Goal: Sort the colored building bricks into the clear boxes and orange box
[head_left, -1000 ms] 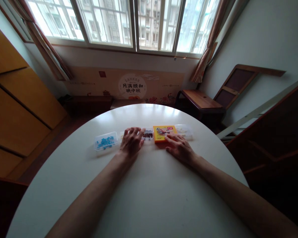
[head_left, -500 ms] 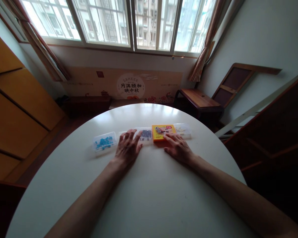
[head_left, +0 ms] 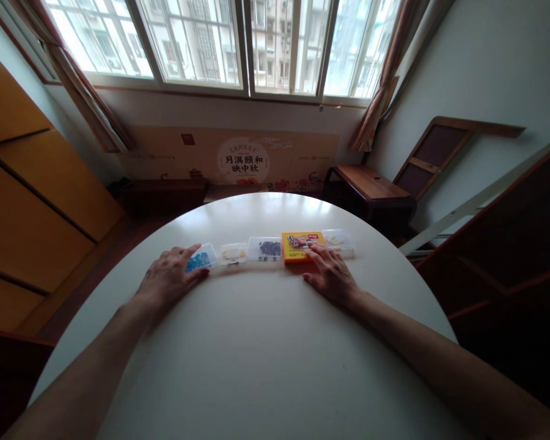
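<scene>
My left hand [head_left: 172, 272] is at the left end of a row of small boxes, its fingers and thumb closed around a clear plastic box with blue pieces [head_left: 198, 260]. The hand covers that box's left part. My right hand [head_left: 330, 272] rests with outstretched fingers on the front right corner of a yellow printed box [head_left: 297, 243], thumb just in front of it. Between the hands stand a clear box of pale yellowish pieces [head_left: 233, 253] and a clear box of dark pieces [head_left: 266, 248]. Another clear box with pale pieces [head_left: 341, 238] sits right of the yellow one.
All the boxes lie on a round white table [head_left: 256, 354]. Beyond its far edge are a wooden chair [head_left: 371, 182] at the right and a printed panel [head_left: 242, 160] under the window. Orange-brown cabinets [head_left: 50, 183] stand at the left.
My left hand has moved left, from the box of pale yellowish pieces to the box of blue pieces, uncovering the former. My right hand has stayed at the yellow box.
</scene>
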`<action>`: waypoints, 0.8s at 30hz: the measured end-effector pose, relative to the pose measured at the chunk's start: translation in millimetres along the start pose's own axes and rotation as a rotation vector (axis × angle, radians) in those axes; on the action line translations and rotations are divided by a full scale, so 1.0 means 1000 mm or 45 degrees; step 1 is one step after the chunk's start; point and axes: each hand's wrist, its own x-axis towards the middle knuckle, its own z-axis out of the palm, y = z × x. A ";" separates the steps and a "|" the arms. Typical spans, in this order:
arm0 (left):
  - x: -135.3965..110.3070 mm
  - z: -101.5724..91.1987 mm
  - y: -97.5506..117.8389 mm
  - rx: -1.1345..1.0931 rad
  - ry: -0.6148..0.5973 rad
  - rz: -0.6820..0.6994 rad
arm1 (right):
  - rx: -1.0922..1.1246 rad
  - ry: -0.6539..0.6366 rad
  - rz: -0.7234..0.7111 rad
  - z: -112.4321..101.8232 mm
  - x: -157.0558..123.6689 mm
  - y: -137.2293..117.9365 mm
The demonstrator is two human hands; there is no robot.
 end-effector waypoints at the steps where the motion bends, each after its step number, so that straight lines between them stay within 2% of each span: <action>1: 0.004 -0.002 0.000 -0.032 0.042 0.003 | 0.002 0.003 0.001 -0.001 0.000 0.000; 4: 0.021 -0.006 0.009 -0.176 0.205 -0.031 | 0.004 0.002 0.010 -0.002 0.000 -0.001; 5: 0.026 -0.006 0.014 -0.207 0.232 0.006 | 0.002 0.001 0.014 -0.002 0.000 0.000; 8: 0.039 -0.002 0.035 -0.240 0.157 0.185 | -0.003 0.002 0.019 -0.003 0.000 0.001; 12: 0.044 0.013 0.054 -0.414 0.045 0.234 | -0.001 0.009 0.018 -0.004 0.000 0.003; 17: 0.040 0.024 0.059 -0.677 0.174 0.260 | -0.014 0.010 0.029 -0.005 -0.001 0.004; 21: 0.039 0.022 0.058 -0.752 0.115 0.278 | -0.018 0.023 0.025 -0.006 -0.003 0.003; 24: 0.041 0.018 0.056 -0.813 0.129 0.230 | -0.025 0.036 0.033 -0.006 -0.003 0.003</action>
